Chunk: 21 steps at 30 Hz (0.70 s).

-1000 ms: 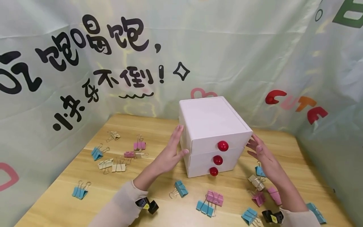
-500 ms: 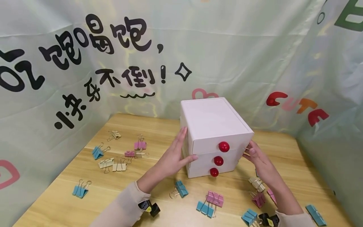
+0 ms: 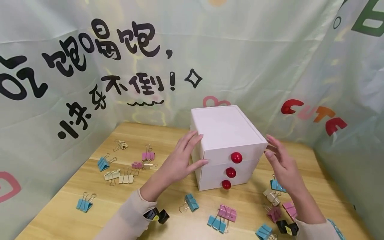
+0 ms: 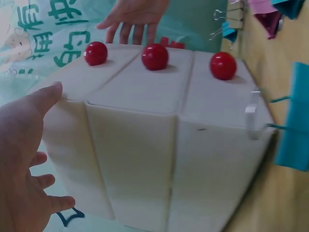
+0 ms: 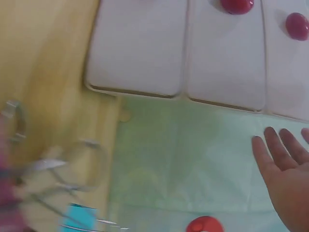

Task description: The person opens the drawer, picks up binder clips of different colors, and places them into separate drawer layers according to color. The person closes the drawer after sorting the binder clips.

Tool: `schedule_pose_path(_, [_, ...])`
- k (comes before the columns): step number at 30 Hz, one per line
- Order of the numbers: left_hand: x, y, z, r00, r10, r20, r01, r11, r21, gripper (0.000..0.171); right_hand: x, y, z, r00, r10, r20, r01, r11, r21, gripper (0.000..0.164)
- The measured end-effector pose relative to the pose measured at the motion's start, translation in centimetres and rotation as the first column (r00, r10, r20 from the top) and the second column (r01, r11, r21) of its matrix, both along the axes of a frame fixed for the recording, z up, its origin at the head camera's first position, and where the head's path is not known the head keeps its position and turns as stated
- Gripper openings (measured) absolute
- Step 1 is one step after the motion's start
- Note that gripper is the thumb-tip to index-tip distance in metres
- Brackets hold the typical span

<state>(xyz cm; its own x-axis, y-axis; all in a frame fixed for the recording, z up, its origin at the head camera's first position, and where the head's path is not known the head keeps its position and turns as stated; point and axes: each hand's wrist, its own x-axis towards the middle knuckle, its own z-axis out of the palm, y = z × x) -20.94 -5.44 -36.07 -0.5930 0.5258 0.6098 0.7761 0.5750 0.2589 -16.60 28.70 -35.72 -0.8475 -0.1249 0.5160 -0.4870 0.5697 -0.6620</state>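
Only the head view showed one box from above; left hand and right hand, unclenched, flanked three knobs.

Soft light, 2 hazy wrist views, glinting knobs

Blue, pink, cream: binder clips dotted about the wooden desk, and behind it hangs pale cloth with bold black characters!
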Motion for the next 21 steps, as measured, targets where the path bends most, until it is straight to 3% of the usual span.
schedule_pose_path(3, [-0.3,0.4,1.0,0.998,-0.034,-0.060,0.033,0.999,-0.022,0.069,-0.8,0.0,1.2,0.996,0.005,-0.086,-0.002,0.999,0.040,0.053])
schedule_pose_path(6, [-0.5,1.1,2.0,0.993,-0.069,-0.098,0.063,0.996,-0.056,0.061,-1.6,0.1,2.0,0.982,0.029,-0.188,0.000,0.989,0.151,0.050])
schedule_pose_path(10, [-0.8,2.1,3.0,0.981,-0.119,-0.153,0.101,0.987,-0.122,0.054,-2.5,0.1,2.5,0.948,0.107,-0.298,-0.004,0.945,0.326,0.048])
schedule_pose_path(13, [-1.0,2.5,3.5,0.972,-0.152,-0.182,0.121,0.978,-0.171,0.050,-3.0,0.0,2.6,0.929,0.164,-0.331,-0.015,0.911,0.411,0.052])
schedule_pose_path(16, [-1.2,2.6,3.6,0.965,-0.173,-0.195,0.136,0.972,-0.193,0.048,-3.2,-0.2,2.5,0.918,0.183,-0.352,-0.008,0.896,0.444,0.053])
schedule_pose_path(21, [-1.7,2.3,3.4,0.961,-0.198,-0.195,0.166,0.972,-0.169,0.044,-3.4,-0.7,2.1,0.900,0.173,-0.399,0.009,0.910,0.414,0.040])
